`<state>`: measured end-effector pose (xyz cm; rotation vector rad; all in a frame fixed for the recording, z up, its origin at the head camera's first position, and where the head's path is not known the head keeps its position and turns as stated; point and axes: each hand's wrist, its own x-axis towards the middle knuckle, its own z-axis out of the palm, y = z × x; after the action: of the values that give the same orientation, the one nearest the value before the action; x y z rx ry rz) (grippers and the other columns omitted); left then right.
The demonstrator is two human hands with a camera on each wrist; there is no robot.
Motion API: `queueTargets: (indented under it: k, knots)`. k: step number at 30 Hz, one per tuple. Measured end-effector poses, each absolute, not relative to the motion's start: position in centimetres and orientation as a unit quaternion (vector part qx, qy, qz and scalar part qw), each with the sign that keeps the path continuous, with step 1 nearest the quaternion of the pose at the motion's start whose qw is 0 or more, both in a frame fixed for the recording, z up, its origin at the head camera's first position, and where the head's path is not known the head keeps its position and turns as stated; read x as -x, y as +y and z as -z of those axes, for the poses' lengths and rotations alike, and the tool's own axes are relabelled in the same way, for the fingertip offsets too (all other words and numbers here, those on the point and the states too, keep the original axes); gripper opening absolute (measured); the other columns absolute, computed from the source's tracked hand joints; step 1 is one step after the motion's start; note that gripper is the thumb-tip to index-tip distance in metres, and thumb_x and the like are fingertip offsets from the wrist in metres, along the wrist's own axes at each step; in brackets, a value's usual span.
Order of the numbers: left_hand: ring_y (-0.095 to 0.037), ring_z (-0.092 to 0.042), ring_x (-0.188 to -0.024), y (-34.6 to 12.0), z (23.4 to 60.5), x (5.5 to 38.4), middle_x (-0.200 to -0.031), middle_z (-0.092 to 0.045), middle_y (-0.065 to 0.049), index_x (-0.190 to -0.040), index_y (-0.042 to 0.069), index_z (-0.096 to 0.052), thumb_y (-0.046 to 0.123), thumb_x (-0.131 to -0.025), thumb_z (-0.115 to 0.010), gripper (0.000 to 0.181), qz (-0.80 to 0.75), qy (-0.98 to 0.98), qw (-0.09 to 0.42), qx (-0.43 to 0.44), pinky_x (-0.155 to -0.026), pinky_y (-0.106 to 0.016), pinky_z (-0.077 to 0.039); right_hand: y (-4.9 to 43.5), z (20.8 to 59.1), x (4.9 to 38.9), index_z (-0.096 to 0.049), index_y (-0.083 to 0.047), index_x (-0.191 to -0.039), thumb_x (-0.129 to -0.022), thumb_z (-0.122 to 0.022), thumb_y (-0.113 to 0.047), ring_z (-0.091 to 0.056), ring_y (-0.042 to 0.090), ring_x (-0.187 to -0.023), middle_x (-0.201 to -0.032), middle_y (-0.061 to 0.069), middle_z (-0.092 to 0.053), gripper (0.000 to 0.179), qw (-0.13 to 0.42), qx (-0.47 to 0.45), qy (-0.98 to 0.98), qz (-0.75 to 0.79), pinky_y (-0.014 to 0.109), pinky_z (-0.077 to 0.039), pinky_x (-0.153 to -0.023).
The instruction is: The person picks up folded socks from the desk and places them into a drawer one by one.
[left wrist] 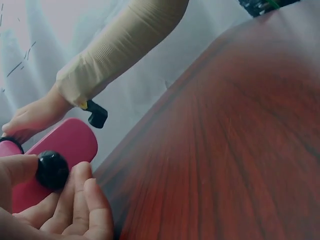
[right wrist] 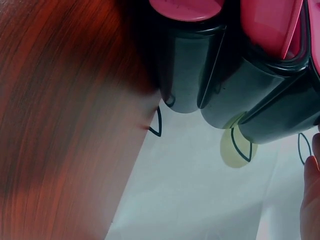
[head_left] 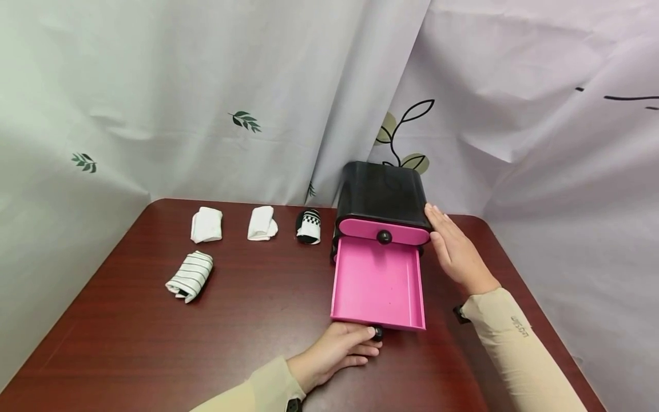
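Note:
A small black drawer cabinet (head_left: 383, 191) with pink drawer fronts stands at the back right of the table. One pink drawer (head_left: 378, 283) below the top one is pulled far out, and nothing lies in it. My left hand (head_left: 337, 350) pinches this drawer's round black knob (left wrist: 52, 171) between thumb and fingers. Flat against the cabinet's right side rests my right hand (head_left: 455, 249), its fingers straight. The top drawer's front (head_left: 355, 228) sits flush in the cabinet. In the right wrist view the cabinet's rounded black tiers (right wrist: 245, 90) show from the side.
Along the back of the table lie a folded white sock bundle (head_left: 207, 224), another white one (head_left: 261, 223) and a black-and-white checked one (head_left: 309, 226). A striped white sock bundle (head_left: 190, 276) lies nearer, at the left. A pale curtain (head_left: 206, 103) hangs behind the table (head_left: 128, 337).

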<state>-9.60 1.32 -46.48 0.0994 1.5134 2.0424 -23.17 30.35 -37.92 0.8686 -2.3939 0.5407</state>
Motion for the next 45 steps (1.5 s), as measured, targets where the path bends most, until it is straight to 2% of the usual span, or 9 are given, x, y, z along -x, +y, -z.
queueTargets:
  k: [7, 14, 21, 25, 30, 35, 38, 42, 45]
  knots:
    - [-0.013, -0.071, -0.084, -0.2, 46.7, 10.3, -0.100, -0.075, -0.013, -0.113, -0.006, -0.067, 0.019, -0.100, -0.060, 0.029, -0.738, 0.583, 0.330, -0.079, -0.072, -0.025, -0.058, 30.3, 37.9, 23.2, -0.039, 0.005, -0.152, -0.106, -0.045, -0.011, -0.036, 0.039, -0.145, -0.157, 0.022, -0.040, 0.049, 0.269, -0.320, -0.886, -0.204, 0.029, -0.014, -0.124]
    - [-0.015, -0.070, -0.085, -3.2, 45.8, 11.6, -0.100, -0.073, -0.009, -0.119, -0.008, -0.065, 0.015, -0.103, -0.054, 0.030, -0.670, 0.615, 0.392, -0.134, -0.075, -0.033, -0.060, 30.3, 38.0, 23.2, -0.038, 0.004, -0.152, -0.107, -0.045, -0.012, -0.032, 0.031, -0.149, -0.157, 0.021, -0.039, 0.049, 0.263, -0.319, -0.887, -0.208, 0.029, -0.015, -0.123]
    - [-0.017, -0.070, -0.086, -6.6, 44.8, 13.0, -0.101, -0.074, -0.011, -0.117, -0.006, -0.068, 0.014, -0.102, -0.058, 0.027, -0.603, 0.677, 0.381, -0.180, -0.073, -0.032, -0.060, 30.3, 38.0, 23.3, -0.038, 0.005, -0.152, -0.107, -0.044, -0.013, -0.036, 0.042, -0.144, -0.157, 0.022, -0.039, 0.049, 0.262, -0.318, -0.888, -0.205, 0.029, -0.014, -0.124]
    - [-0.020, -0.071, -0.087, -8.7, 44.3, 14.4, -0.099, -0.073, -0.012, -0.115, -0.007, -0.067, 0.010, -0.100, -0.057, 0.026, -0.580, 0.730, 0.307, -0.190, -0.072, -0.033, -0.059, 30.3, 38.1, 23.3, -0.038, 0.005, -0.152, -0.107, -0.044, -0.013, -0.036, 0.040, -0.145, -0.157, 0.021, -0.039, 0.049, 0.262, -0.317, -0.888, -0.206, 0.029, -0.014, -0.124]
    - [-0.028, -0.070, -0.080, -11.2, 43.4, 16.2, -0.096, -0.073, -0.017, -0.116, -0.010, -0.064, 0.006, -0.099, -0.057, 0.024, -0.568, 0.790, 0.168, -0.162, -0.067, -0.041, -0.059, 30.4, 38.1, 23.3, -0.038, 0.005, -0.152, -0.107, -0.044, -0.013, -0.035, 0.038, -0.146, -0.157, 0.022, -0.039, 0.049, 0.264, -0.317, -0.888, -0.206, 0.029, -0.014, -0.124]
    - [-0.021, -0.069, -0.083, -13.8, 41.9, 17.4, -0.099, -0.074, -0.010, -0.116, 0.001, -0.069, 0.010, -0.098, -0.063, 0.021, -0.473, 0.874, 0.007, -0.109, -0.077, -0.039, -0.055, 30.4, 38.2, 23.3, -0.039, 0.004, -0.152, -0.106, -0.046, -0.011, -0.035, 0.036, -0.147, -0.157, 0.021, -0.040, 0.049, 0.265, -0.316, -0.887, -0.210, 0.029, -0.015, -0.123]
    - [-0.024, -0.069, -0.091, -15.6, 40.9, 17.5, -0.103, -0.074, -0.011, -0.118, 0.003, -0.070, 0.013, -0.098, -0.064, 0.022, -0.432, 0.896, -0.073, -0.073, -0.083, -0.043, -0.052, 30.4, 38.2, 23.3, -0.039, 0.004, -0.152, -0.106, -0.046, -0.011, -0.034, 0.034, -0.148, -0.157, 0.021, -0.040, 0.049, 0.265, -0.316, -0.887, -0.210, 0.029, -0.015, -0.123]
    - [-0.035, -0.066, -0.103, -18.0, 40.0, 17.6, -0.111, -0.071, -0.020, -0.120, 0.000, -0.068, 0.010, -0.098, -0.063, 0.025, -0.409, 0.899, -0.153, -0.036, -0.089, -0.050, -0.048, 30.4, 38.1, 23.3, -0.038, 0.004, -0.152, -0.106, -0.045, -0.011, -0.035, 0.036, -0.147, -0.157, 0.021, -0.040, 0.049, 0.263, -0.315, -0.887, -0.209, 0.029, -0.014, -0.124]
    - [-0.040, -0.064, -0.104, -19.8, 39.8, 17.7, -0.115, -0.069, -0.024, -0.121, -0.002, -0.067, 0.010, -0.097, -0.063, 0.026, -0.390, 0.900, -0.192, -0.011, -0.088, -0.053, -0.048, 30.3, 38.1, 23.3, -0.038, 0.004, -0.153, -0.106, -0.045, -0.011, -0.035, 0.036, -0.147, -0.157, 0.021, -0.040, 0.049, 0.262, -0.314, -0.888, -0.209, 0.029, -0.014, -0.123]
